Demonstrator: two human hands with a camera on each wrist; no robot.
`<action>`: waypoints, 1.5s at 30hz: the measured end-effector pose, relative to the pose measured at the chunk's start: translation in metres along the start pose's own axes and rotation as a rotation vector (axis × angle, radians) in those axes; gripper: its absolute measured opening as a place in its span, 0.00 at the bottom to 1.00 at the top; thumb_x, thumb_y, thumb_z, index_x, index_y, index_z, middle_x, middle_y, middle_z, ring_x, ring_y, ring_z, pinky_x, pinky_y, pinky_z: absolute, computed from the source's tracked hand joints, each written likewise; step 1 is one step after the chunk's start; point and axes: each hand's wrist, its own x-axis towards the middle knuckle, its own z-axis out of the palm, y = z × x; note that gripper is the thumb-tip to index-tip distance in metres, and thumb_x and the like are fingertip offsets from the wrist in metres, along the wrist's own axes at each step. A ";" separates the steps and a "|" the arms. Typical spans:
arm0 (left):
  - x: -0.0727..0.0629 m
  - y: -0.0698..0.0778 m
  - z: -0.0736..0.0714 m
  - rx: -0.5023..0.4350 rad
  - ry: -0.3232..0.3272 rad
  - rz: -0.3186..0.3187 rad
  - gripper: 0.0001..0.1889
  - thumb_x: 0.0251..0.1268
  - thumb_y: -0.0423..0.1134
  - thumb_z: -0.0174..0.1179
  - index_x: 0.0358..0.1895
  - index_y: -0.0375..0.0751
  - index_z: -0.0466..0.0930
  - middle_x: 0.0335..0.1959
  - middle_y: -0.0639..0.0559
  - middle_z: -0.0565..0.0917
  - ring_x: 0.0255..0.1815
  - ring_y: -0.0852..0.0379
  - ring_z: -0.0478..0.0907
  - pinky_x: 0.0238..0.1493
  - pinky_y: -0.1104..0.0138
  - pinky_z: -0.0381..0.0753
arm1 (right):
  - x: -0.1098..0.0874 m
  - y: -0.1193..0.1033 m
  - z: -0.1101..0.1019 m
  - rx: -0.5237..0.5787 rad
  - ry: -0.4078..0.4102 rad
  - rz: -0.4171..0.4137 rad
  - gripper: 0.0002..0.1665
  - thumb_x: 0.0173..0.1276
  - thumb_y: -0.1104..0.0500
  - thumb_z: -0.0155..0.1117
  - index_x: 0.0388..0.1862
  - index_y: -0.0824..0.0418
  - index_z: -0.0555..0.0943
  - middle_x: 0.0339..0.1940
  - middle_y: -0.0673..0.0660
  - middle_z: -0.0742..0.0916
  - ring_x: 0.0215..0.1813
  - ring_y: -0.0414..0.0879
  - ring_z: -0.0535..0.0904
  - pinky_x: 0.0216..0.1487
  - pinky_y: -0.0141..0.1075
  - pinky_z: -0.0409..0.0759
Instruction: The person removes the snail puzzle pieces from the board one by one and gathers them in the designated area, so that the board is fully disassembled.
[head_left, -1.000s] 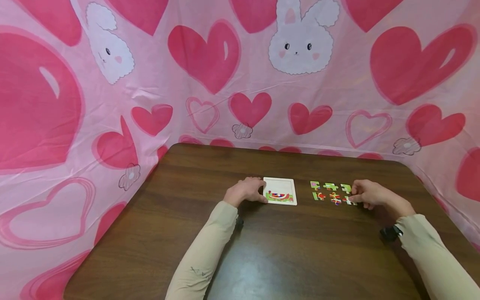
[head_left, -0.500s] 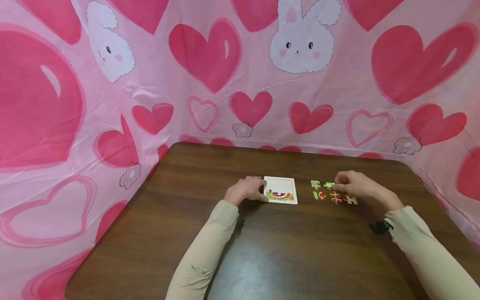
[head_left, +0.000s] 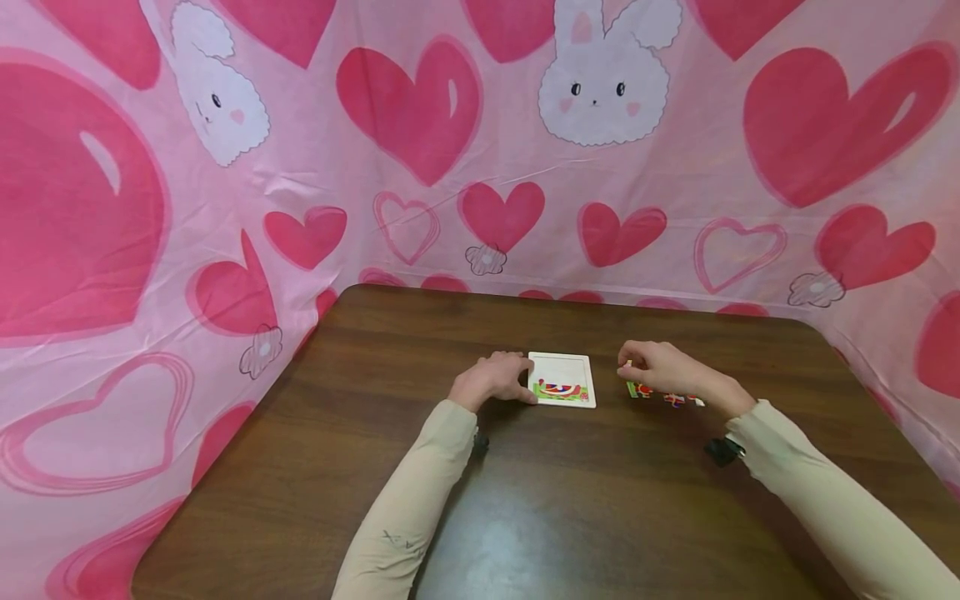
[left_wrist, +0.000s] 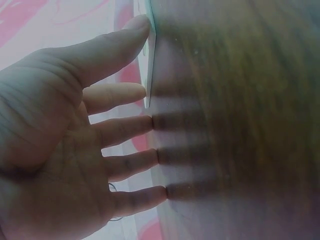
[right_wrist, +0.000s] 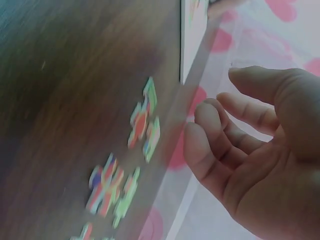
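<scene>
My left hand (head_left: 491, 381) rests at the left side of a white puzzle tray (head_left: 573, 365), its thumb and index fingertip right at the tray's edge. In the left wrist view its fingers (left_wrist: 127, 125) are straight, fingertips at the tabletop. Along the tray's near side lies a colourful assembled strip (head_left: 561, 390). My right hand (head_left: 660, 367) hovers above the loose puzzle pieces with fingers loosely curled. Nothing shows between its thumb and fingers in the right wrist view. Beneath it are a red-and-green piece (right_wrist: 141, 122), a multicoloured piece (right_wrist: 105, 186) and a green piece (right_wrist: 126, 196).
The brown wooden table (head_left: 525, 483) carries the tray and the pieces. Pink cloth (head_left: 300, 167) printed with hearts and rabbits hangs round its back and sides. More pieces (right_wrist: 82, 232) show at the bottom of the right wrist view.
My right hand has moved left across the pieces, from the right end of their rows to the end nearest the tray. The left hand and the tray have stayed put.
</scene>
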 end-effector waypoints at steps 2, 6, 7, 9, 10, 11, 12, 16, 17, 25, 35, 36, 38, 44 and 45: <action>0.000 0.000 0.000 0.001 -0.001 -0.002 0.23 0.58 0.58 0.66 0.51 0.51 0.77 0.74 0.47 0.68 0.68 0.43 0.69 0.67 0.42 0.67 | 0.005 -0.004 0.005 -0.012 -0.004 -0.023 0.07 0.68 0.56 0.64 0.41 0.56 0.78 0.26 0.48 0.82 0.26 0.39 0.73 0.31 0.34 0.73; 0.001 0.000 0.000 0.005 -0.001 0.001 0.23 0.59 0.58 0.66 0.52 0.50 0.77 0.73 0.47 0.68 0.69 0.43 0.68 0.67 0.42 0.66 | 0.015 -0.014 0.014 0.002 -0.036 -0.045 0.08 0.68 0.56 0.64 0.42 0.57 0.79 0.28 0.48 0.84 0.28 0.40 0.74 0.31 0.34 0.74; 0.001 0.000 0.001 0.007 -0.001 0.001 0.23 0.59 0.58 0.66 0.51 0.50 0.77 0.73 0.47 0.68 0.68 0.43 0.68 0.67 0.42 0.67 | 0.018 -0.016 0.016 0.006 -0.042 -0.050 0.08 0.68 0.56 0.64 0.42 0.58 0.79 0.28 0.48 0.84 0.28 0.40 0.74 0.31 0.34 0.74; 0.001 0.000 0.001 0.008 -0.001 0.004 0.22 0.59 0.58 0.66 0.50 0.50 0.77 0.73 0.47 0.68 0.68 0.43 0.69 0.67 0.42 0.67 | 0.022 -0.022 0.019 0.010 -0.052 -0.060 0.09 0.68 0.57 0.65 0.43 0.59 0.79 0.27 0.48 0.83 0.27 0.40 0.73 0.30 0.34 0.73; 0.001 0.000 0.001 0.009 -0.001 0.004 0.22 0.59 0.58 0.66 0.49 0.50 0.77 0.73 0.47 0.69 0.68 0.43 0.69 0.66 0.42 0.68 | 0.024 -0.024 0.020 0.013 -0.056 -0.063 0.09 0.68 0.57 0.65 0.43 0.59 0.79 0.26 0.48 0.82 0.27 0.40 0.72 0.30 0.33 0.73; 0.002 0.000 0.001 0.011 -0.001 0.004 0.21 0.59 0.58 0.66 0.49 0.50 0.76 0.73 0.47 0.69 0.67 0.44 0.69 0.66 0.42 0.68 | 0.026 -0.027 0.021 0.010 -0.054 -0.069 0.09 0.67 0.57 0.65 0.43 0.59 0.79 0.26 0.48 0.82 0.27 0.40 0.72 0.30 0.33 0.72; 0.002 0.000 0.001 0.012 -0.001 0.004 0.21 0.59 0.58 0.66 0.48 0.50 0.76 0.73 0.47 0.69 0.67 0.44 0.70 0.66 0.42 0.68 | 0.027 -0.029 0.023 0.005 -0.050 -0.077 0.10 0.67 0.57 0.65 0.44 0.59 0.79 0.25 0.48 0.81 0.27 0.40 0.71 0.30 0.33 0.71; 0.002 0.000 0.000 0.010 -0.004 -0.004 0.21 0.58 0.59 0.66 0.47 0.51 0.76 0.72 0.47 0.70 0.66 0.44 0.70 0.65 0.43 0.69 | 0.032 -0.039 0.027 0.023 -0.061 -0.081 0.12 0.67 0.56 0.66 0.46 0.60 0.79 0.23 0.49 0.80 0.25 0.40 0.70 0.29 0.33 0.70; 0.001 0.000 0.000 0.010 -0.005 -0.006 0.21 0.58 0.59 0.66 0.47 0.51 0.76 0.72 0.48 0.70 0.65 0.44 0.70 0.65 0.44 0.69 | 0.033 -0.042 0.028 0.034 -0.068 -0.081 0.13 0.67 0.55 0.66 0.47 0.60 0.79 0.23 0.49 0.80 0.25 0.40 0.70 0.29 0.33 0.70; 0.001 0.000 -0.001 0.013 0.000 0.000 0.21 0.58 0.60 0.66 0.47 0.51 0.77 0.70 0.48 0.72 0.62 0.45 0.72 0.64 0.45 0.71 | 0.044 -0.057 0.038 0.070 -0.131 -0.090 0.17 0.67 0.54 0.66 0.51 0.61 0.78 0.28 0.52 0.83 0.28 0.41 0.73 0.30 0.33 0.73; 0.002 0.000 0.000 0.024 0.007 0.014 0.21 0.58 0.59 0.66 0.46 0.50 0.77 0.69 0.48 0.73 0.62 0.44 0.73 0.63 0.43 0.71 | 0.057 -0.062 0.055 0.038 -0.110 -0.139 0.13 0.63 0.58 0.68 0.45 0.62 0.81 0.25 0.49 0.84 0.28 0.38 0.73 0.32 0.31 0.72; 0.002 0.000 0.000 0.026 0.008 0.014 0.21 0.58 0.59 0.66 0.46 0.50 0.77 0.69 0.48 0.74 0.61 0.44 0.73 0.62 0.43 0.71 | 0.058 -0.062 0.057 0.035 -0.105 -0.144 0.12 0.63 0.59 0.68 0.43 0.62 0.81 0.26 0.50 0.84 0.28 0.38 0.74 0.33 0.31 0.73; 0.002 0.001 0.000 0.030 0.008 0.010 0.21 0.58 0.59 0.66 0.46 0.50 0.77 0.69 0.47 0.74 0.62 0.44 0.73 0.62 0.43 0.72 | 0.061 -0.062 0.060 0.024 -0.097 -0.154 0.10 0.62 0.60 0.68 0.41 0.62 0.81 0.26 0.50 0.84 0.29 0.38 0.74 0.35 0.32 0.73; 0.001 0.002 0.000 0.041 0.006 -0.002 0.22 0.58 0.60 0.66 0.48 0.51 0.77 0.70 0.48 0.72 0.63 0.44 0.73 0.63 0.43 0.71 | 0.065 -0.064 0.062 0.006 -0.104 -0.130 0.08 0.61 0.60 0.69 0.38 0.60 0.82 0.28 0.50 0.84 0.31 0.40 0.74 0.35 0.33 0.74; 0.001 0.002 -0.001 0.041 0.007 -0.001 0.22 0.58 0.60 0.66 0.47 0.51 0.77 0.70 0.48 0.72 0.63 0.44 0.73 0.63 0.43 0.71 | 0.066 -0.064 0.062 0.008 -0.108 -0.126 0.08 0.61 0.60 0.69 0.38 0.60 0.82 0.28 0.50 0.84 0.31 0.40 0.74 0.35 0.33 0.74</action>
